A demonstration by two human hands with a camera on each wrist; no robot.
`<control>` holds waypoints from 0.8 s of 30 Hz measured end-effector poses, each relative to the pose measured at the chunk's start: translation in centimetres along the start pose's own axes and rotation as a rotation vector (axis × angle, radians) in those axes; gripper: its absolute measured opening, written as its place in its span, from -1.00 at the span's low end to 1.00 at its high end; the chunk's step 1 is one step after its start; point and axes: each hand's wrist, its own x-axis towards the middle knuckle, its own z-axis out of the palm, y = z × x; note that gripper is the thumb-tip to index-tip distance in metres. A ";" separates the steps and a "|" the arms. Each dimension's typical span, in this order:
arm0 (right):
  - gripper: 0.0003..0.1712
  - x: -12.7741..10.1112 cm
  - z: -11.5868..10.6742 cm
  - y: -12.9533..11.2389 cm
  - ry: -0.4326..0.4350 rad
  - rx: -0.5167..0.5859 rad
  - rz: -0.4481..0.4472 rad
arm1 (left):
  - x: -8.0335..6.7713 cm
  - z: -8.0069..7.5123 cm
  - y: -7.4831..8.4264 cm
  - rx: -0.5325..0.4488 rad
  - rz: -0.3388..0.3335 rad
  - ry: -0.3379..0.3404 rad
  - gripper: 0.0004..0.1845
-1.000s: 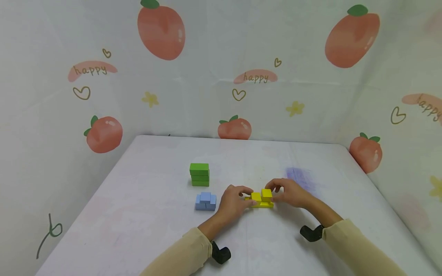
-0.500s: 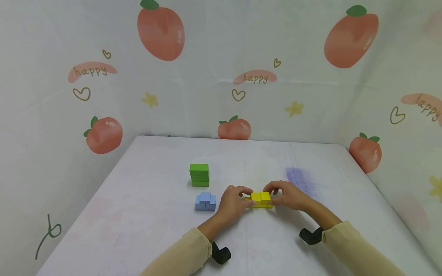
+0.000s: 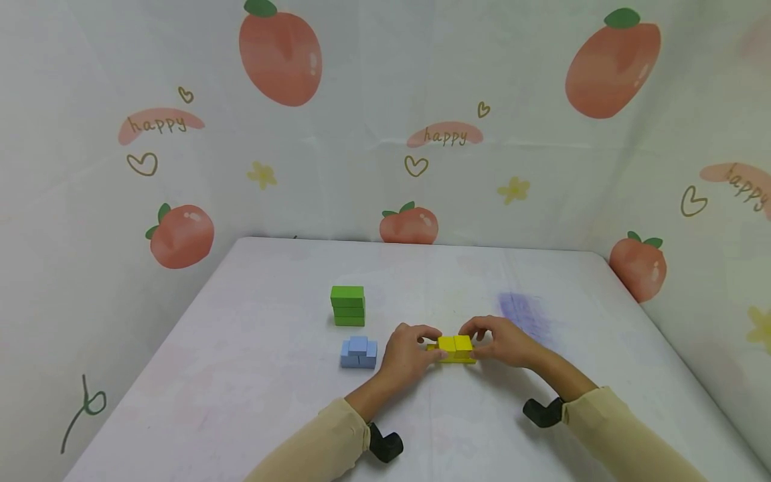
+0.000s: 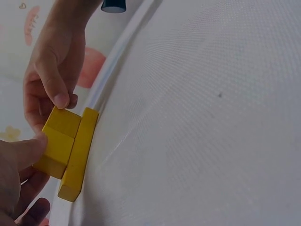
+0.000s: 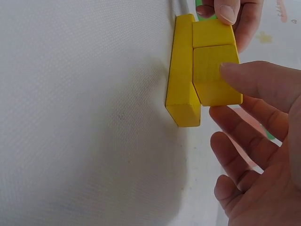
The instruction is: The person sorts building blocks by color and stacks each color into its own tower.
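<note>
Our left hand (image 3: 408, 350) and right hand (image 3: 502, 341) pinch two small yellow blocks (image 3: 455, 344) between them, seated side by side on a flat yellow block (image 5: 181, 70). Next, we judge, release without shifting them.

Left hand (image 3: 409, 351) and right hand (image 3: 500, 341) close together, fingers curled inward, forearms converging.

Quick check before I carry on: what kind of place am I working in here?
Probably a small staged tabletop booth, not a lived-in room: a white table closed in by a fruit-print "happy" cloth backdrop, with only toy blocks out, namely yellow blocks, a green stack and blue blocks.
</note>
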 end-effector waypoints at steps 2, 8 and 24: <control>-0.68 0.0 0.0 0.0 0.000 -0.001 -0.002 | 0.0 0.0 0.0 0.004 0.004 0.003 -0.68; -0.67 0.1 0.1 0.0 0.003 0.003 -0.018 | -0.1 0.0 -0.1 0.006 0.032 0.021 -0.66; -0.51 -0.1 -0.3 -0.3 -0.012 -0.008 -0.023 | -0.5 -0.4 0.5 0.029 0.121 0.083 -0.51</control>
